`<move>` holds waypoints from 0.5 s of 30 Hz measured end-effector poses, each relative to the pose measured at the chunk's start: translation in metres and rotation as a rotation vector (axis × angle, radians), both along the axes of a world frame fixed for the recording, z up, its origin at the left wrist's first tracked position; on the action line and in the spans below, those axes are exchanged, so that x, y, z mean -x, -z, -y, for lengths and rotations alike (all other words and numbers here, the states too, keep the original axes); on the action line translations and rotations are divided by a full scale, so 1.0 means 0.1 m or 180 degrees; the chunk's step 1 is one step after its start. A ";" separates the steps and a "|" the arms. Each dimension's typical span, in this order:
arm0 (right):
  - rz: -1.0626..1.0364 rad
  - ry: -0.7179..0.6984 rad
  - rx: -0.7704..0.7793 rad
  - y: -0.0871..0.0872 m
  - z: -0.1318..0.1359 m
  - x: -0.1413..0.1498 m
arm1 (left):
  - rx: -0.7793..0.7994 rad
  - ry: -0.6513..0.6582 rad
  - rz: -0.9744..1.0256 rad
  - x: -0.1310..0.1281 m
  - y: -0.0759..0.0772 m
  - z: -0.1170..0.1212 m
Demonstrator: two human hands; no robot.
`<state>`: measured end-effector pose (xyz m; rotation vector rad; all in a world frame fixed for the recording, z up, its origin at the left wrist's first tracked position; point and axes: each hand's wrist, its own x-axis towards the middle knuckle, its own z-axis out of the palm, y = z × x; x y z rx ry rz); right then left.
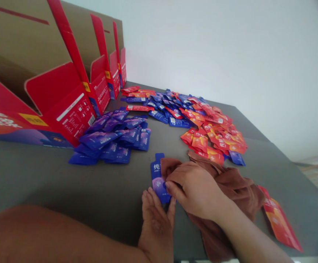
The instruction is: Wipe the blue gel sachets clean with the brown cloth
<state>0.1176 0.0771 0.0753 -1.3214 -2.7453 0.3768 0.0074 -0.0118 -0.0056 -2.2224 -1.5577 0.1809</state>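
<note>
A blue sachet (158,179) sits pinched in brown cloth (230,190) by the right hand (193,190), left hand (156,230) spread at six o'clock (grey table (38,175), white wall (230,54)).

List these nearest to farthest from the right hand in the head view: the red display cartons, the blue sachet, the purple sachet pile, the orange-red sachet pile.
From the right hand:
1. Blue sachet: at the fingertips, on the hand's left.
2. Orange-red sachet pile: straight ahead, past the brown cloth.
3. Purple sachet pile: ahead and left.
4. Red display cartons: farthest, back left.
</note>
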 end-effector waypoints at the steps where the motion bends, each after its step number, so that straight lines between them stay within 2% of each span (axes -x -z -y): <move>1: -0.0097 -0.0129 0.0025 0.01 0.02 0.01 | -0.0018 -0.0014 0.0009 0.00 -0.02 0.00; 8: -0.0550 -0.0800 0.0352 0.04 0.09 0.14 | -0.0396 0.0075 -0.0103 -0.04 -0.12 -0.02; 15: -0.0404 -0.0366 0.0066 0.15 0.00 0.20 | -0.0293 0.0097 -0.0090 0.01 -0.04 -0.01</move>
